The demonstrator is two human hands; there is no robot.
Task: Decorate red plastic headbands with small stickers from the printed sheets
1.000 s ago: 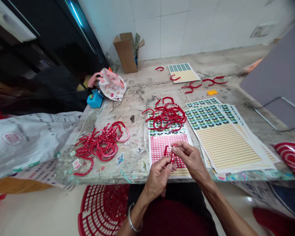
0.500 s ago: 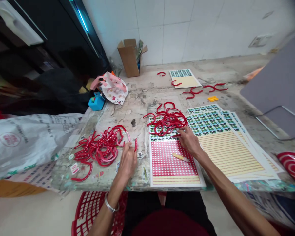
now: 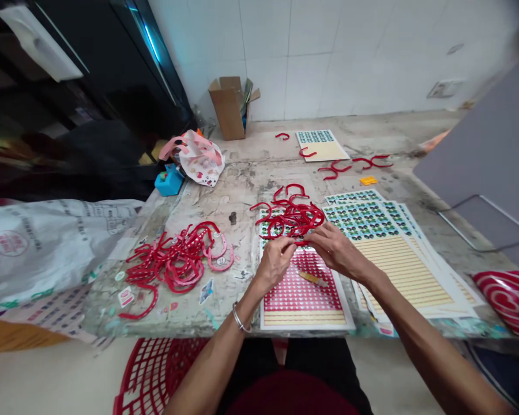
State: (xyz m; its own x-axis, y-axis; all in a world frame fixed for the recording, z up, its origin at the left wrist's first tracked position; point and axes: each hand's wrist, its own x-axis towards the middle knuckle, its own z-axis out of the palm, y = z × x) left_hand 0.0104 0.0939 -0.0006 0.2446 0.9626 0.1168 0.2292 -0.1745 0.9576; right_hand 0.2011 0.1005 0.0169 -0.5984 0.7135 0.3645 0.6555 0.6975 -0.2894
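Note:
My left hand (image 3: 271, 266) and my right hand (image 3: 335, 248) are close together over the upper part of a sticker sheet (image 3: 279, 294) with red-and-white heart rows. Both pinch a red curved band (image 3: 301, 244), one at each end; the fingers partly cover it. Just beyond my fingers is a heap of plain red curved bands (image 3: 293, 214). A slim yellow tool (image 3: 311, 278) with a pale tip lies on the sheet below my hands. To the left is a second pile of red and pink patterned bands (image 3: 170, 262).
More sticker sheets (image 3: 406, 271) overlap on the right, near a shiny red-striped package (image 3: 506, 300). Toward the wall are another sheet (image 3: 328, 151), loose red bands (image 3: 335, 168), an orange piece (image 3: 368, 181) and a cardboard box (image 3: 228, 112). A white bag (image 3: 201, 158) stands at back left.
My left hand has left the patterned pile and moved right, meeting my right hand. A pink curved band now lies at that pile's right edge. A red band is now held between both hands.

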